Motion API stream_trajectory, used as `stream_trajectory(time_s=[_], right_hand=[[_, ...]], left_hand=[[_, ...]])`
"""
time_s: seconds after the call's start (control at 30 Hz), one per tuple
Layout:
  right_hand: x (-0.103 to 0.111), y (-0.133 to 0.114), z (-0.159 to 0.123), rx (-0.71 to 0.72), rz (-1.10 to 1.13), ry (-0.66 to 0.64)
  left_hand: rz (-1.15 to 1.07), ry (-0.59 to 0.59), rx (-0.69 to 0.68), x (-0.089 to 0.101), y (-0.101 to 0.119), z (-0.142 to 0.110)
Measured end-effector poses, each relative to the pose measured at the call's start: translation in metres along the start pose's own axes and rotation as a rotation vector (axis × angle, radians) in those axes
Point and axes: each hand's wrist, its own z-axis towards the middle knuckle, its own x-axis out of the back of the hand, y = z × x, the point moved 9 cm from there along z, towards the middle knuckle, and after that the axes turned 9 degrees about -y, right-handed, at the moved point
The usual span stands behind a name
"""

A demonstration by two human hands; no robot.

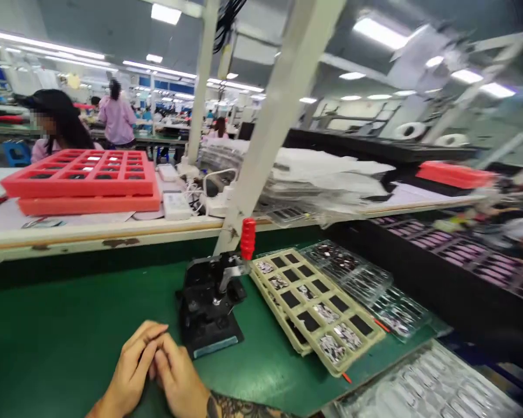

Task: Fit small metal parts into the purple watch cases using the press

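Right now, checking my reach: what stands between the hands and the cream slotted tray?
In the head view, a black hand press with a red handle stands on the green mat between the hands and the cream slotted tray.

A glossy clear plastic tray (346,270) lies on matt green matting (70,307).

A green-topped workbench (70,302) is seen from above. A black hand press (209,307) with a red handle is set on it. A beige tray (314,307) of square cells is laid just beside the press, with clear plastic trays (353,273) touching its far edge. Stacked red trays (78,174) are carried on a white shelf (91,232) behind.
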Motion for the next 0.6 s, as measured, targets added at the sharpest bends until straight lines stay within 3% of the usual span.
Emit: stream_trajectory(time_s=[0.1, 0.27, 0.5, 0.6], right_hand=[[-0.002, -0.005, 0.001, -0.011, 0.107, -0.040], [-0.005, 0.005, 0.014, -0.004, 0.172, -0.066], [0.003, 0.031, 0.021, 0.013, 0.083, -0.100], [0.010, 0.045, 0.025, -0.034, 0.017, -0.031]], left_hand=[[-0.009, -0.006, 0.014, 0.003, 0.006, -0.001], [0.004, 0.036, 0.017, 0.002, -0.006, 0.000], [0.059, 0.073, -0.045, -0.002, -0.012, 0.011], [0.045, 0.068, -0.033, 0.002, -0.020, 0.019]])
